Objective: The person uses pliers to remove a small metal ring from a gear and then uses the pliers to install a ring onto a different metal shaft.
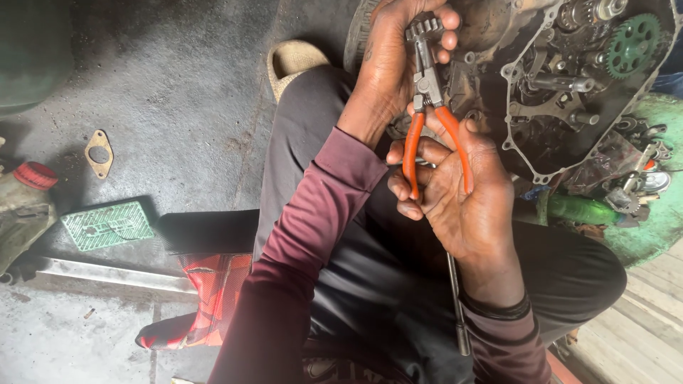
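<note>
In the head view, nearest the camera, orange-handled metal pliers [435, 135] are clasped in the right hand [462, 192], its grip closed around both handles. Above this hand, a small toothed steel gear [425, 28] is pinched in the left hand [398, 64], and the plier tips meet it. Right of the pliers lies an open grey engine casing [569, 92]. A green ribbed rectangular plate [107, 225] lies on the concrete floor [178, 92], far left of the pliers.

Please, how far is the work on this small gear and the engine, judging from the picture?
Done: the engine case lies open, with its green gear and shafts bare. In hand: the left hand holds a small gear, and the right hand squeezes orange-handled pliers whose tip sits at that gear. Left: the case is uncovered, and a gasket lies on the floor.
</note>
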